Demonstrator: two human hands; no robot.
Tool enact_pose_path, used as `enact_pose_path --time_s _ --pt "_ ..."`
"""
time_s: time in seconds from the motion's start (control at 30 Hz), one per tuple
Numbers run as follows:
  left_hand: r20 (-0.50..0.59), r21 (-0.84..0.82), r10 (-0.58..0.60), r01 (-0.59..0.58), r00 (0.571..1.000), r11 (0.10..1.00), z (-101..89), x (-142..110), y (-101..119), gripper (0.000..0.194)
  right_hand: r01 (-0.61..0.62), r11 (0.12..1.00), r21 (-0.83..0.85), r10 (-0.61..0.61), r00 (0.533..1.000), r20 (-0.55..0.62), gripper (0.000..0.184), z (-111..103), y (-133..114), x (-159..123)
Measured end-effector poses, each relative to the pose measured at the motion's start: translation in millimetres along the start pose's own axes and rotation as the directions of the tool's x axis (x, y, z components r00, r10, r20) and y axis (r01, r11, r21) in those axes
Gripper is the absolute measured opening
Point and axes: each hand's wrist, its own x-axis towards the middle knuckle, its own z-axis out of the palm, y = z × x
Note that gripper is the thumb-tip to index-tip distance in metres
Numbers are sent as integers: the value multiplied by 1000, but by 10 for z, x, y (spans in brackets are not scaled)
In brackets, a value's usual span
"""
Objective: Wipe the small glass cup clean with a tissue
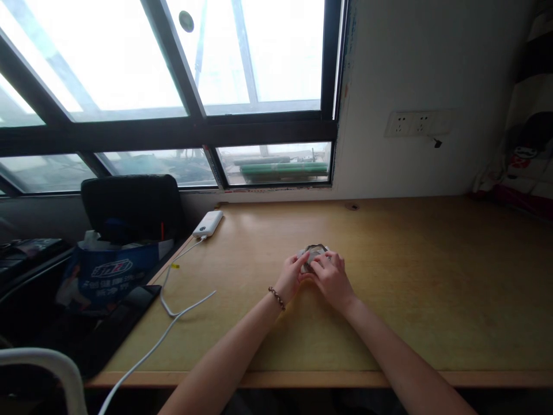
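Both of my hands meet over a small greyish object [314,252] lying on the wooden desk [410,276]; it is too small and too covered to name. My left hand [291,278], with a bead bracelet on the wrist, pinches its left side with closed fingers. My right hand [332,278] covers its right side, fingers curled down on it. Most of the object is hidden under my fingers.
A white power bank [208,223] lies at the desk's back left, its white cable [173,311] trailing off the front edge. Left of the desk are a black bag [129,204], a blue tissue pack [110,274] and a white chair back [47,369]. Wall sockets [417,123] sit above the desk.
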Motion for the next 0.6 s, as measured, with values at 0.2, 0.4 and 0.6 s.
enact_pose_path --time_s 0.2,0.4,0.6 --pt "-63 -28 -6 5 998 1000 -111 74 -55 36 -44 999 24 44 999 12 17 -79 -50 0" --pt "-36 21 28 -28 999 999 -108 105 -76 43 -138 987 -83 142 989 48 9 -55 -93 -43" --pt "32 160 -35 29 999 987 -90 101 -142 36 -266 949 -167 273 962 16 15 -98 399 1"
